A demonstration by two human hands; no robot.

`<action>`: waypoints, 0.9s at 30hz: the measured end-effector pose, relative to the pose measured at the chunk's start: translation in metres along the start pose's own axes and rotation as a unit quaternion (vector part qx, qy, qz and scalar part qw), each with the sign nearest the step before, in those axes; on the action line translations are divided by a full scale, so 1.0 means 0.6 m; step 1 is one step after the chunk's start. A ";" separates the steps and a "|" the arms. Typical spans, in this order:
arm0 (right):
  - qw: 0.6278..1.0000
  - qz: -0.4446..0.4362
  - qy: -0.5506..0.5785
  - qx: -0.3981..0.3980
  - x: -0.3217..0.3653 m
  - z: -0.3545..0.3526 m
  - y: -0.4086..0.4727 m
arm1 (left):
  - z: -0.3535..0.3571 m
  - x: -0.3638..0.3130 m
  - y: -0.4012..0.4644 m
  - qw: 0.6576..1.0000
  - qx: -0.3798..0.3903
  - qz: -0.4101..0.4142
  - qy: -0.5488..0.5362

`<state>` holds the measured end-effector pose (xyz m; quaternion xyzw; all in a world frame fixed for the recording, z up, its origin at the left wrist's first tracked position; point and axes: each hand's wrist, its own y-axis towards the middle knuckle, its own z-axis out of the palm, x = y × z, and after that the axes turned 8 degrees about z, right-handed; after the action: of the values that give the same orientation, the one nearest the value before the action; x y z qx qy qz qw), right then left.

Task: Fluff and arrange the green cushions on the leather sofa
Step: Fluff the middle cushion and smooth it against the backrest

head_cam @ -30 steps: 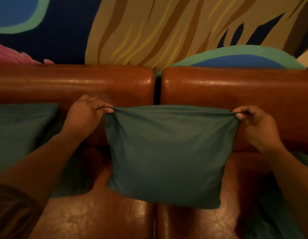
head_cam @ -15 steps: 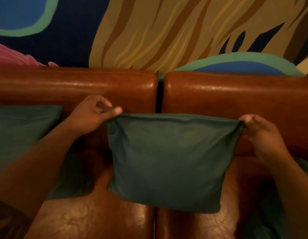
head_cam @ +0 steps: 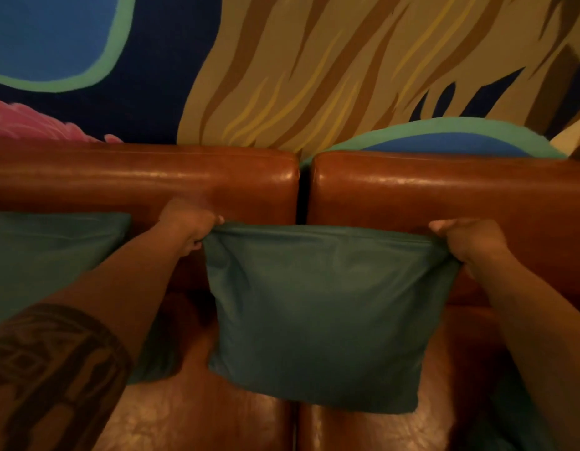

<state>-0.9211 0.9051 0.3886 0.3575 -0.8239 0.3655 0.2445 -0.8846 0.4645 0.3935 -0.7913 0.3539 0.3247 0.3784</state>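
A green cushion (head_cam: 324, 314) stands upright in the middle of the brown leather sofa (head_cam: 444, 190), over the gap between its two seats. My left hand (head_cam: 187, 224) pinches the cushion's top left corner. My right hand (head_cam: 470, 244) grips the top right corner. The top edge is pulled taut between both hands against the backrest. A second green cushion (head_cam: 44, 258) leans on the backrest at the left, partly behind my left forearm. Part of another green cushion (head_cam: 516, 415) shows at the lower right, mostly hidden by my right arm.
A painted wall (head_cam: 282, 66) with blue, green, tan and pink shapes rises right behind the sofa back. Shiny leather seat (head_cam: 197, 418) shows in front of the middle cushion.
Both hands have closed more firmly on the top corners. The cushion has sunk a little lower against the backrest, and the view has tilted slightly upward.
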 end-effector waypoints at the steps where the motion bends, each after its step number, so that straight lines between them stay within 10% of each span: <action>1: 0.999 0.002 0.024 -0.029 -0.004 -0.001 -0.003 | 0.001 0.008 0.001 1.000 -0.014 0.007 0.003; 8: 0.933 -0.133 -0.268 -0.200 0.045 0.031 -0.086 | 0.016 -0.026 -0.057 0.905 -0.075 0.226 0.353; 12: 0.915 -0.317 -0.246 0.038 0.107 0.150 -0.182 | 0.111 -0.065 -0.134 0.801 0.056 0.451 0.389; 19: 0.846 -0.352 -0.393 0.076 0.032 0.220 -0.200 | 0.146 0.018 -0.145 0.719 0.144 0.445 0.515; 27: 0.829 -0.363 -0.426 0.001 -0.031 0.154 -0.154 | 0.115 0.047 -0.126 0.740 0.122 0.397 0.529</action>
<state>-0.8518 0.7970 0.3590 0.7512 -0.6569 0.0630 -0.0160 -0.8255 0.5475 0.3645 -0.5703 0.8161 -0.0718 0.0604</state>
